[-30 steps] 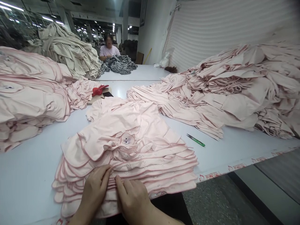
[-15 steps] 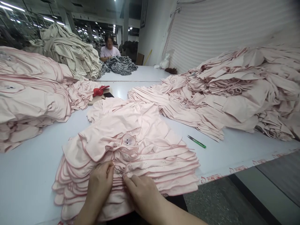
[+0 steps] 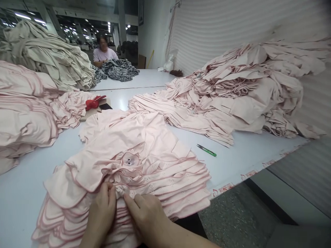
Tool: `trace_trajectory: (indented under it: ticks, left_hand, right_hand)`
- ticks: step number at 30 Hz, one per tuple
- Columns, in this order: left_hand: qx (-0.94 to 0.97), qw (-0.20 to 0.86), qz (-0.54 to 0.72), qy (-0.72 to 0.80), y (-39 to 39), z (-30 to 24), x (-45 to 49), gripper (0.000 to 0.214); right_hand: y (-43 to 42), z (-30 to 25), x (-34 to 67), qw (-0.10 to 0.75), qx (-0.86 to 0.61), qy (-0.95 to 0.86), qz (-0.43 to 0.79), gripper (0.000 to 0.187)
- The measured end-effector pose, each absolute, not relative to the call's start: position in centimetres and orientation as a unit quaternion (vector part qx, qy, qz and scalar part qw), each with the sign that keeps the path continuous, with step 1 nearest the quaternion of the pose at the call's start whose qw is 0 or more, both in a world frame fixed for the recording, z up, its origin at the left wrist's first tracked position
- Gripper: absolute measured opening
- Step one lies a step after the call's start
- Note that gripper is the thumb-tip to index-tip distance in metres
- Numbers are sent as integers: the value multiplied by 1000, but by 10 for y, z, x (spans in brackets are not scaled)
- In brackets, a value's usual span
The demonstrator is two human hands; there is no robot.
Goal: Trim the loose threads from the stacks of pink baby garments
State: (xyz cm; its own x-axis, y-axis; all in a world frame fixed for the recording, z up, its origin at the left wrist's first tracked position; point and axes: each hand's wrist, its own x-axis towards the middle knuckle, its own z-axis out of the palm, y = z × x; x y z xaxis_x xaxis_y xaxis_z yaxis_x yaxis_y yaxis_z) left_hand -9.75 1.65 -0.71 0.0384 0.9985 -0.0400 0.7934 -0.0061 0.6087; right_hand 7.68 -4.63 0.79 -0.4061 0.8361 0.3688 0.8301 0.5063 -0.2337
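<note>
"Two sets of your fingers are drawn narrow: your left hand and your right hand each pinch the button placket, and a small pale button shows in the gap between them."

"So which way does that placket lie from you?"

"It sits right at your fingertips, between both hands, so neither hand is clearly nearer. Its long axis runs crosswise, left to right, and the length beyond your right fingers slants a little away from you."

"And the garments it belongs to?"

"Your pink button-front garments are stacked on the worktop, under your hands and stretching away from them. Their layered edges fan toward you, long sides crosswise like the placket, rounded corners pointing left. You can't tell collar from hem here. Just beyond your fingers is a face patch with two round eyes."

"What is farther out from you?"

"Green-handled thread snips lie right of the stack, nearer your right hand, blades pointing away and leftward. Past them rises a pink garment heap. On your left you have another pink pile and a grey-green heap. At the far end a co-worker sits behind dark checked cloth."
</note>
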Motion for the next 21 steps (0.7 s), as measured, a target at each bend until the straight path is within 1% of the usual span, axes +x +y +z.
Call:
trace_trajectory:
  ticks: [2,4,7,9,10,13,16,19,21]
  left_hand:
    - [667,234,191,681,20,-10,-99,23]
    - [663,254,193,677,21,-8,-98,23]
    - [641,263,257,674,21,4,-91,28]
    - [623,212,317,683,29,13,-84,31]
    - [627,175,340,679,37,15,-81,31]
    - [720,37,351,597,73,8,-76,28]
    - [824,-87,290,479,122,-20,-75,26]
    - [841,-136,252,459,169,-43,-74,26]
    - [840,-150,230,468,191,-44,-72,30]
  right_hand:
    - [-46,11,76,250,-484,-835,80,48]
    - [-42,14,73,288,-485,-815,134,43]
    - [-33,16,79,379,-470,-773,194,38]
    - [-26,15,102,419,-464,-745,235,37]
    - [-23,13,119,421,-473,-733,248,36]
    - [-11,3,188,371,-546,-715,231,34]
    - [18,-7,249,312,-588,-723,186,35]
    - [67,-11,273,237,-584,-753,189,36]
    - [100,-9,274,215,-586,-759,186,34]
